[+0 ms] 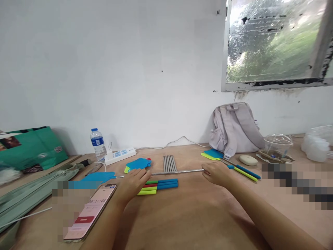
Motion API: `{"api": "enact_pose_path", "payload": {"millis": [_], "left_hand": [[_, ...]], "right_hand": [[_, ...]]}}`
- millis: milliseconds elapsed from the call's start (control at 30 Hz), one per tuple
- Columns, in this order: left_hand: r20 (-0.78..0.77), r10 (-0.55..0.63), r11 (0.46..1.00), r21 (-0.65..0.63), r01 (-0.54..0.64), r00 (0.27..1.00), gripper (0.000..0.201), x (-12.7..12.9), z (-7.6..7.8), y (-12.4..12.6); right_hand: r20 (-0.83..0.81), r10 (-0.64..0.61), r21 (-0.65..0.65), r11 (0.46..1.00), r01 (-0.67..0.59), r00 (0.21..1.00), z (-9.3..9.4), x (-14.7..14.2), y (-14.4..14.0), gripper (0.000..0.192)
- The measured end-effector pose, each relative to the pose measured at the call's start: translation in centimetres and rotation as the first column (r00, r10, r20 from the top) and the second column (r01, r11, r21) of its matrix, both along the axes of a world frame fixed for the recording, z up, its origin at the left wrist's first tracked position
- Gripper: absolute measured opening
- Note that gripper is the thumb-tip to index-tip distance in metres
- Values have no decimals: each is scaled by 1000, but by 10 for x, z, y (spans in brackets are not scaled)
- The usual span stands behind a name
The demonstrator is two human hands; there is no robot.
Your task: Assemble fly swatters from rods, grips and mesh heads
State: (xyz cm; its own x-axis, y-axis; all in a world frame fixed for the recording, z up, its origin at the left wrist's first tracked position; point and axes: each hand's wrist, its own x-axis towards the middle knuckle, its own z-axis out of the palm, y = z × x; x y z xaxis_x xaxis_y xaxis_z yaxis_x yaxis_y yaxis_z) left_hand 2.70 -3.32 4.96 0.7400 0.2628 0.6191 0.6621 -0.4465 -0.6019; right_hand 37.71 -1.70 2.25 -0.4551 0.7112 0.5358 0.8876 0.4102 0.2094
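Soft window daylight, warped edges

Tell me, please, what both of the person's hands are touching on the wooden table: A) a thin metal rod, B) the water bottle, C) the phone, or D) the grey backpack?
A: the left hand and the right hand each rest on one end of a thin metal rod lying across the table, well clear of the other items.
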Motion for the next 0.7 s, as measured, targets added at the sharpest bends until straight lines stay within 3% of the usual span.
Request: {"api": "enact_pose_path", "payload": {"millis": [400,700], "left_hand": [[-5,15,1000,6,-15,1000,20,-9,1,0],[-24,18,1000,11,-18,1000,22,-14,0,2]], "right_hand": [[46,59,178,982,-66,997,-2,22,4,16],[100,56,196,978,-75,993,0,36,4,17]]}}
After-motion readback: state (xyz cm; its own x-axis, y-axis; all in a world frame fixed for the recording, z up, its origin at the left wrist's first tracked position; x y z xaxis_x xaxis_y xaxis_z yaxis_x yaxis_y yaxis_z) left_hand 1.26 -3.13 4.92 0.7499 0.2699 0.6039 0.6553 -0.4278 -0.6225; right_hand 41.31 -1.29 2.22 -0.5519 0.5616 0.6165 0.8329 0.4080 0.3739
